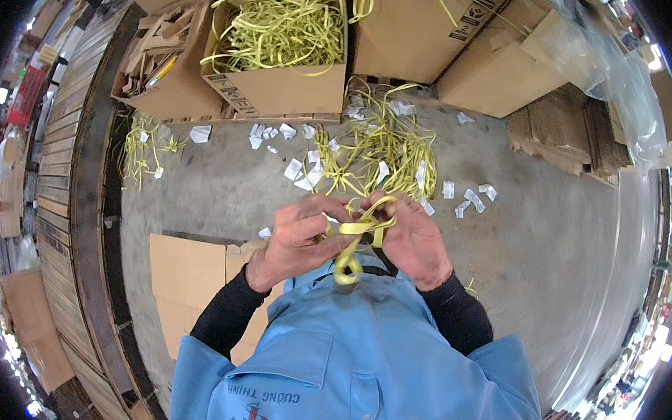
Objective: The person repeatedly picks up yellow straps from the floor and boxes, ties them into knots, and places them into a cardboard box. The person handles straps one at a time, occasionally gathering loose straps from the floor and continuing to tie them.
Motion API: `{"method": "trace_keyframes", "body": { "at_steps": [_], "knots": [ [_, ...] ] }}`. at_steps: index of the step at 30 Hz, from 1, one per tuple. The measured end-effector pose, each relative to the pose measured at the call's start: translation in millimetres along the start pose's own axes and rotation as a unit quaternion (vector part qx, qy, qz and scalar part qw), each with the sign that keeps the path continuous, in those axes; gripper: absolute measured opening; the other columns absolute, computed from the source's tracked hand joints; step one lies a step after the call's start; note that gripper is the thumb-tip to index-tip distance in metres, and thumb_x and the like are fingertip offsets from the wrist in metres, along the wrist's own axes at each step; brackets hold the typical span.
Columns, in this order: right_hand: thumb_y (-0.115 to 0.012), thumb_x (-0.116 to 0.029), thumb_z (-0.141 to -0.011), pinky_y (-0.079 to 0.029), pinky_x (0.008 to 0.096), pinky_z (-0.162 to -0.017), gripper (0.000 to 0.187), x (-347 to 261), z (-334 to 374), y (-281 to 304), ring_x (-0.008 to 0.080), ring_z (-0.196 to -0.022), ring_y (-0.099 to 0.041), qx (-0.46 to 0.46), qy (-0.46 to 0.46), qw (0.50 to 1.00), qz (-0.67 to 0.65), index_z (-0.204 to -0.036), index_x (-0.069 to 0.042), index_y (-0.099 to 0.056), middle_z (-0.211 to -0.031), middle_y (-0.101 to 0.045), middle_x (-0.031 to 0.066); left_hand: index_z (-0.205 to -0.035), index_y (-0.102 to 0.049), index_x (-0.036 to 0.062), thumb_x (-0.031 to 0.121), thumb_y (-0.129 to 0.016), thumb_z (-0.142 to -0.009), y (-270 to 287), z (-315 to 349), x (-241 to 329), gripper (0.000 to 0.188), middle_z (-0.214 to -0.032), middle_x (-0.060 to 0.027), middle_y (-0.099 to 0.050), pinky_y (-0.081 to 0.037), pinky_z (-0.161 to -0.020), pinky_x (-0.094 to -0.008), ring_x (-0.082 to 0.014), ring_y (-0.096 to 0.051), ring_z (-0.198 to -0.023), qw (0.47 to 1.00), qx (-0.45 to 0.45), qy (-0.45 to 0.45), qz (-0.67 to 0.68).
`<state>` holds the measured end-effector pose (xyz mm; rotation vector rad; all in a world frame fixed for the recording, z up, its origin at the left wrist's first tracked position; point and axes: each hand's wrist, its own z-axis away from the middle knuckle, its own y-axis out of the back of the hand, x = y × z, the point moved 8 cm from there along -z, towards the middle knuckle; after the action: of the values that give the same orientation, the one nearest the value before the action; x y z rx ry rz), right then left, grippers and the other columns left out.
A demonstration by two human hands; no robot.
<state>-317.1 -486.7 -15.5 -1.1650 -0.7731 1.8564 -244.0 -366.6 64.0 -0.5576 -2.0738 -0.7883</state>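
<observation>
Close in front of my blue jacket (335,325), a looped yellow packing strap (362,227) is stretched between my hands. My left hand (300,234) pinches it between thumb and fingers. On the other side, my right hand (413,240) has its fingers curled round the strap, palm partly turned up. One curled end (347,267) of the strap dangles below the hands. Just beyond them, a tangled heap of yellow strapping (398,148) lies on the floor, partly hidden by my fingers.
A carton full of yellow strapping (282,81) stands ahead, beside a carton of cardboard scraps (163,90). White paper slips (307,173) litter the concrete floor. Flat cardboard (186,273) lies at left, near a slatted conveyor (63,219). Stacked cardboard (554,131) and plastic film (642,114) are at right.
</observation>
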Motion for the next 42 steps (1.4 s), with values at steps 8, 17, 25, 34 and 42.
{"method": "trace_keyframes", "body": {
  "at_steps": [8,17,25,34,42],
  "knots": [
    [-0.06,-0.021,-0.094,-0.047,0.0257,-0.081,0.022,-11,-3,8,0.009,-0.086,-0.06,-0.058,-0.034,0.912,0.405,-0.091,-0.001,-0.07,-0.086,-0.067,0.0013,-0.066,-0.042,-0.0009,-0.004,-0.077,-0.074,-22,14,-7,0.037,-0.086,-0.0156,-0.065,-0.056,-0.072,-0.0386,-0.0256,-0.067,-0.084,0.994,-0.105,0.032,0.001],
    [-0.052,-0.025,-0.1,-0.041,0.0421,-0.094,0.028,-2,-5,6,0.0265,-0.097,-0.056,-0.022,0.029,0.992,-0.122,-0.079,-0.007,-0.058,-0.09,-0.061,0.0062,-0.072,-0.049,-0.003,-0.001,-0.075,-0.079,1,18,-24,0.027,-0.085,-0.0116,-0.062,-0.042,-0.055,-0.0302,-0.0203,-0.055,-0.068,0.966,-0.031,0.182,0.179],
    [-0.059,-0.016,-0.096,-0.04,0.0203,-0.062,0.015,-32,3,19,0.0047,-0.068,-0.052,-0.004,-0.038,0.92,0.389,-0.087,-0.005,-0.063,-0.076,-0.064,0.0007,-0.079,-0.06,-0.0024,0.0,-0.076,-0.076,-20,4,-18,0.016,-0.081,-0.012,-0.063,-0.047,-0.056,-0.0335,-0.0251,-0.059,-0.066,0.987,-0.115,0.107,0.032],
    [-0.044,-0.033,-0.105,-0.047,0.0318,-0.068,0.029,-28,-2,9,0.0179,-0.06,-0.056,-0.162,0.047,0.934,-0.316,-0.108,-0.008,-0.058,-0.073,-0.056,-0.0027,-0.088,-0.06,-0.0013,0.005,-0.064,-0.092,-7,39,-76,0.008,-0.082,0.0013,-0.06,-0.045,-0.064,-0.0257,-0.0077,-0.055,-0.073,0.882,0.012,0.378,0.281],
    [-0.047,-0.024,-0.104,-0.045,0.045,-0.1,0.031,-77,7,58,0.0264,-0.107,-0.061,0.046,0.294,0.955,-0.006,-0.124,-0.002,-0.056,-0.122,-0.061,0.0102,-0.084,-0.05,0.0118,0.007,-0.062,-0.092,-8,60,-109,0.015,-0.081,-0.0004,-0.059,-0.061,-0.064,-0.0323,-0.0105,-0.063,-0.072,0.788,0.111,0.396,0.457]
  ]
}}
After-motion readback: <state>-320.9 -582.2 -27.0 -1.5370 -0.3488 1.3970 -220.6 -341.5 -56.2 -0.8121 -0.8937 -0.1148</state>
